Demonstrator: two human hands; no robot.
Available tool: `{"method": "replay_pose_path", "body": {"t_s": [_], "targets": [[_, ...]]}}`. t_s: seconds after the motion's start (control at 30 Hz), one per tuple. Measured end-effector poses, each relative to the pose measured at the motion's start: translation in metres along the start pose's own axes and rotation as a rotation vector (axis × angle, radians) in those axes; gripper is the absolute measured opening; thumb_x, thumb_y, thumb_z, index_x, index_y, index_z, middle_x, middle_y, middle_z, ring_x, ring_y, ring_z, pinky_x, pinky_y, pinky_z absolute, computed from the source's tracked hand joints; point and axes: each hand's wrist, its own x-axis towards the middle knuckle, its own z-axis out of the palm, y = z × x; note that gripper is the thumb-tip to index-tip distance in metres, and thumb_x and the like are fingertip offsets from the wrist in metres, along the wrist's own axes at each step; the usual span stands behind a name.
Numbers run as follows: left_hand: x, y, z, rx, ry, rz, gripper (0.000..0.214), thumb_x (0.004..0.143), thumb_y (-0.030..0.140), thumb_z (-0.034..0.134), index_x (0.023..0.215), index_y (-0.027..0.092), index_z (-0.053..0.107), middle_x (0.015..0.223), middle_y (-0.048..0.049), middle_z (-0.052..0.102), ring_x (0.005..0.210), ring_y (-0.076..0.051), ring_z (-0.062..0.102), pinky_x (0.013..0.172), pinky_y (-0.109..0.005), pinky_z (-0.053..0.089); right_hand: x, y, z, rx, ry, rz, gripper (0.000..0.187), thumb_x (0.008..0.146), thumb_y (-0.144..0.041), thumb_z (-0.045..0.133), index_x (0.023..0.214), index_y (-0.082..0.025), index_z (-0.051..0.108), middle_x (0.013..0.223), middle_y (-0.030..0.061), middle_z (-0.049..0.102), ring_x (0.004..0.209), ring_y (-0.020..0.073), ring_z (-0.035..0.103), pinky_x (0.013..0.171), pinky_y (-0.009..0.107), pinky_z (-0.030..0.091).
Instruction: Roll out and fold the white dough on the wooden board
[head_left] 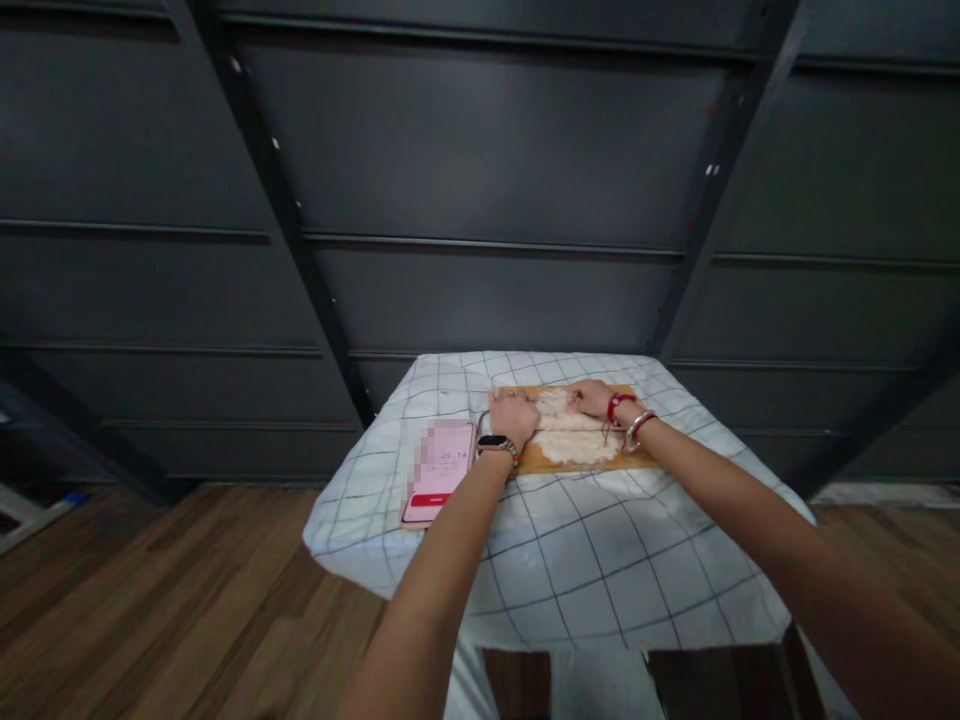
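A wooden board (541,461) lies on a small table covered with a white checked cloth (585,560). Pale flattened dough (574,440) is spread over the board. My left hand (511,416), with a watch on its wrist, rests curled on the dough's left end, fingers bent down. My right hand (592,398), with red thread and a bangle at the wrist, lies on the dough's far right part, fingers pressed onto it. Something rod-like seems to run between the hands, but I cannot make it out.
A phone (441,470) with a lit pink screen lies on the cloth left of the board. A dark panelled wall with slanted metal beams (300,250) rises behind the table. Wooden floor (165,600) lies to the left and right.
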Motion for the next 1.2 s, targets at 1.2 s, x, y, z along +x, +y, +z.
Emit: {"method": "replay_pose_path", "body": {"t_s": [1.2], "targets": [[-0.001, -0.001, 0.004, 0.025, 0.027, 0.001, 0.033, 0.087, 0.023, 0.036, 0.100, 0.008, 0.062, 0.097, -0.0164, 0.065, 0.101, -0.026, 0.057, 0.100, -0.050, 0.025, 0.008, 0.035, 0.006, 0.227, -0.028, -0.041, 0.023, 0.065, -0.035, 0.064, 0.070, -0.014, 0.073, 0.066, 0.0027, 0.068, 0.062, 0.0140, 0.056, 0.057, 0.023, 0.040]]}}
